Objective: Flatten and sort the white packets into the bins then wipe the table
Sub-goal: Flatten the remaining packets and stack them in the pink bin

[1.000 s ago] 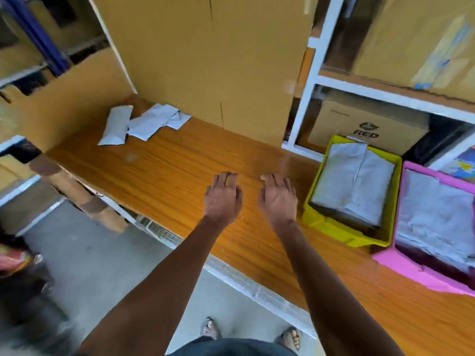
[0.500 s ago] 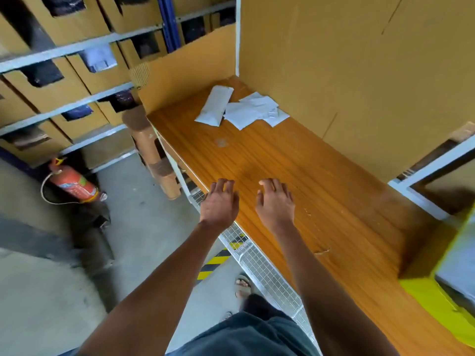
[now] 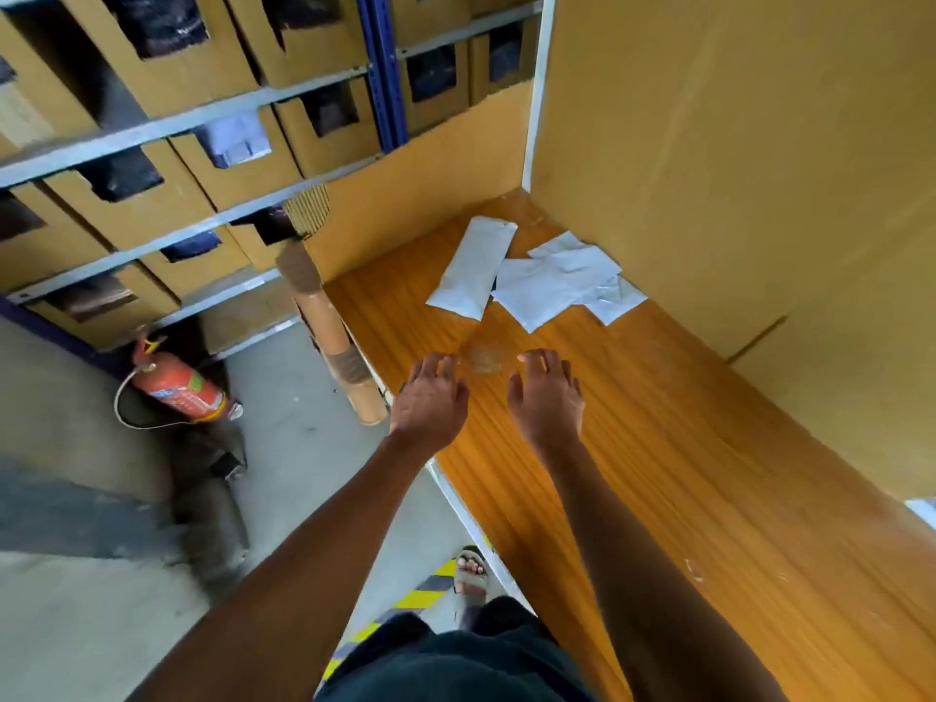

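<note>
Several white packets (image 3: 544,283) lie in a loose pile at the far corner of the wooden table (image 3: 684,473), against the cardboard wall. One long packet (image 3: 473,266) lies at the pile's left. My left hand (image 3: 430,402) and my right hand (image 3: 547,397) hover side by side above the table, a short way before the packets, fingers relaxed and holding nothing. The bins are out of view.
Cardboard walls (image 3: 734,159) enclose the table at the back and left. A cardboard tube (image 3: 334,342) leans at the table's left corner. A red fire extinguisher (image 3: 185,390) lies on the floor below shelves of cardboard boxes (image 3: 167,159).
The view has swung left, away from the yellow and pink bins. Both hands have moved along the table toward the packets, which now lie much closer to my fingertips.
</note>
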The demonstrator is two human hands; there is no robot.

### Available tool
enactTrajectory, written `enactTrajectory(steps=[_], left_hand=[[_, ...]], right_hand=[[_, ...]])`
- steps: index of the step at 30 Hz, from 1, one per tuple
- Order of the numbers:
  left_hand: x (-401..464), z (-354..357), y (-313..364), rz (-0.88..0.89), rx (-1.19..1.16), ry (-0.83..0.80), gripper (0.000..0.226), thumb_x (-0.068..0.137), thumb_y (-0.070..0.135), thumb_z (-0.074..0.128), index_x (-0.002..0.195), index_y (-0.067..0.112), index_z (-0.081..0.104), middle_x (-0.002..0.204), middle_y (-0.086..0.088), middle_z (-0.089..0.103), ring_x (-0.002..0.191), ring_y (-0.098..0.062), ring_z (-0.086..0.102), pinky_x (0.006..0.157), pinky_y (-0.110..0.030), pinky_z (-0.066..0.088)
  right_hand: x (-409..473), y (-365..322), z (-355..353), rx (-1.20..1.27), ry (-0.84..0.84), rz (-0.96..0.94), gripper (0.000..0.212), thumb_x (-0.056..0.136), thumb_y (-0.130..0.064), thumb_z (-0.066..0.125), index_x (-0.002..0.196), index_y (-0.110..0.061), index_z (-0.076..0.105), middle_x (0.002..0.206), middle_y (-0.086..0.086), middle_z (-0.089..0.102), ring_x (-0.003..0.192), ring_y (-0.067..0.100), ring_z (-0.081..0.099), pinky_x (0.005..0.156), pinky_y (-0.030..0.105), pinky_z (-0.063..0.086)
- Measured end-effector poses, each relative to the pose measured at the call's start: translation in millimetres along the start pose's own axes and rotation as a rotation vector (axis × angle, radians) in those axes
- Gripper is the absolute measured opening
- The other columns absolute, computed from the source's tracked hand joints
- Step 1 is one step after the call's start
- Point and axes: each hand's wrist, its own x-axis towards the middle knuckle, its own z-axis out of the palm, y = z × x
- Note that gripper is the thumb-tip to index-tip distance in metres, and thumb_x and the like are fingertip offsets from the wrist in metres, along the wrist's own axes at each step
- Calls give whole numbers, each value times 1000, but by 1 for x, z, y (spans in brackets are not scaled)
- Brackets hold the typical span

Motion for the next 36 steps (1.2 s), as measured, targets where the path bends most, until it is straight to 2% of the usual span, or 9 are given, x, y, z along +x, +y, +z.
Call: enactTrajectory(steps=[7, 11, 16, 20, 24, 26, 28, 32, 36], left_hand=[[89, -18, -3, -15, -4, -45, 50, 111, 38, 41, 156, 15, 39, 158, -12, 41, 146, -33, 38, 109, -49, 45], [134, -9, -15, 58, 51, -5, 46, 107, 35, 55, 147, 13, 51, 149, -15, 53, 136, -32, 50, 100, -43, 53], [195, 2, -34, 152, 76, -29, 46, 102, 40, 59, 142, 17, 51, 147, -11, 53, 133, -31, 49, 98, -42, 52], [251, 6, -38, 207, 74, -67, 51, 100, 39, 60, 143, 17, 46, 153, -13, 45, 138, -35, 44, 103, -50, 50], [295, 17, -42, 240, 66, -75, 64, 97, 41, 63, 151, 13, 43, 161, -22, 37, 146, -42, 36, 108, -57, 46], [308, 29, -46, 243, 50, -89, 73, 98, 49, 55, 159, 13, 36, 168, -25, 26, 149, -49, 31, 113, -61, 38], [319, 38, -47, 261, 45, -122, 81, 100, 59, 40, 166, 16, 23, 172, -26, 14, 153, -52, 23, 118, -63, 30], [333, 48, -47, 363, 56, -154, 87, 96, 54, 46, 168, 14, 17, 173, -27, 8, 155, -53, 18, 122, -63, 25], [339, 47, -54, 461, 56, -152, 85, 95, 56, 32, 168, 16, 16, 174, -25, 3, 158, -49, 13, 126, -61, 19]], right_hand=[[86, -9, 17, -28, 9, 55, 36, 96, -34, 61, 127, -15, 61, 128, 11, 61, 113, 35, 59, 86, 47, 53], [126, -11, 28, -68, -19, 134, 43, 99, -42, 58, 134, -17, 57, 136, 10, 56, 120, 34, 56, 92, 49, 52], [174, -13, 49, -153, -61, 256, 53, 99, -51, 53, 140, -16, 49, 148, 12, 47, 129, 36, 50, 97, 52, 49], [209, -15, 67, -193, -61, 373, 59, 98, -54, 53, 143, -17, 46, 157, 14, 37, 136, 41, 41, 102, 54, 46], [240, -13, 82, -189, -137, 551, 74, 99, -65, 42, 158, -22, 29, 171, 12, 11, 153, 48, 15, 120, 66, 24], [249, -10, 91, -168, -188, 634, 83, 99, -71, 37, 165, -27, 12, 173, 9, -9, 156, 49, -4, 121, 68, 9], [253, -6, 99, -161, -208, 678, 89, 97, -76, 35, 166, -30, 2, 172, 9, -18, 155, 51, -12, 121, 71, 4], [245, -8, 108, -214, -190, 695, 80, 101, -66, 38, 165, -29, 8, 173, 11, -11, 154, 53, -3, 120, 70, 11], [225, -16, 108, -258, -119, 672, 73, 95, -54, 46, 159, -26, 26, 172, 16, 4, 150, 54, 13, 115, 70, 22]])
